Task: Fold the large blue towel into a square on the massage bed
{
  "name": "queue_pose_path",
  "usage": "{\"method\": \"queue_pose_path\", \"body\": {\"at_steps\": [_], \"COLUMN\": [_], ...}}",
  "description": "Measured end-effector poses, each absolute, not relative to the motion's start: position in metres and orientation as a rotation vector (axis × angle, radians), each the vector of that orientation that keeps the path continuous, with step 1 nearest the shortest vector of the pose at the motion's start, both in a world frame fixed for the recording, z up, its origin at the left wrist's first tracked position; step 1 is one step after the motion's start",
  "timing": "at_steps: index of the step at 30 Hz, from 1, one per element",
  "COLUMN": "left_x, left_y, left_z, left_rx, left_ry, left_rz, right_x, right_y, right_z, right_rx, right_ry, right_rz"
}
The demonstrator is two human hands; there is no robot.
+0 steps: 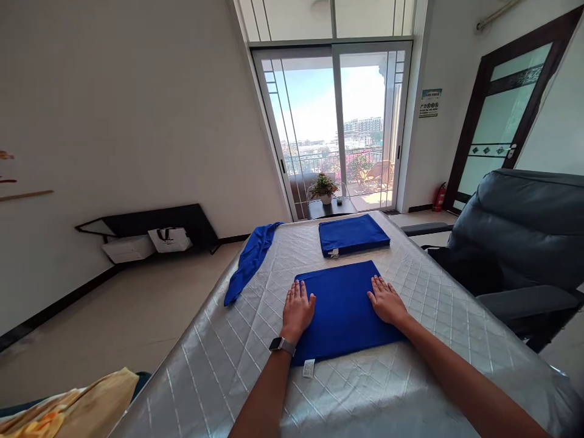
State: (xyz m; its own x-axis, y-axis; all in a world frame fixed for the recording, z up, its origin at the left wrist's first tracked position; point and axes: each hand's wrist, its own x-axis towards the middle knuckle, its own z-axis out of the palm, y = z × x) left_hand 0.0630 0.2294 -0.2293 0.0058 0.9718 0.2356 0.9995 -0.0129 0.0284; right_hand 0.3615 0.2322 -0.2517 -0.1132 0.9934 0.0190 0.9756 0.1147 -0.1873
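A blue cloth piece, flat and rectangular, perhaps a pillowcase, lies on the quilted silver cover; a white tag sticks out at its near edge. My left hand, with a watch on the wrist, rests flat on its left edge, fingers stretched forward. On the right edge lies my right hand, also flat with fingers extended. Just beyond is a neat stack of folded blue cloths with a small white tag. A crumpled blue cloth lies at the far left edge of the cover.
The silver quilted surface fills the foreground. A dark leather chair stands close on the right. Beyond the far end is a small table with a potted plant. Tan fabric lies low at the left. A black bench lines the wall.
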Motion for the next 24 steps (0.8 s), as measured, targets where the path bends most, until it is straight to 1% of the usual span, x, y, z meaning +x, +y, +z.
{"method": "queue_pose_path", "body": {"at_steps": [6, 9, 11, 14, 19, 22, 24], "left_x": [0.175, 0.215, 0.220, 0.189, 0.087, 0.044, 0.033], "left_y": [0.199, 0.193, 0.193, 0.190, 0.162, 0.138, 0.128], "left_z": [-0.234, -0.242, -0.243, -0.240, -0.242, -0.249, -0.251], "left_rx": [-2.596, -2.687, -2.690, -2.643, -2.427, -2.363, -2.355], "left_ry": [-1.567, -1.530, -1.595, -1.734, -2.037, -2.096, -2.101], "left_rz": [-0.414, -0.434, -0.409, -0.317, -0.153, -0.114, -0.115], "right_x": [0.363, 0.366, 0.366, 0.365, 0.362, 0.361, 0.360], "right_y": [0.232, 0.231, 0.231, 0.230, 0.229, 0.229, 0.227], "right_z": [-0.251, -0.253, -0.253, -0.251, -0.246, -0.244, -0.241], "right_rx": [-1.964, -1.941, -1.944, -1.961, -1.984, -1.986, -1.998], "right_ry": [-2.265, -2.310, -2.302, -2.252, -2.216, -2.223, -2.228], "right_rz": [0.149, 0.124, 0.129, 0.151, 0.212, 0.218, 0.179]}}
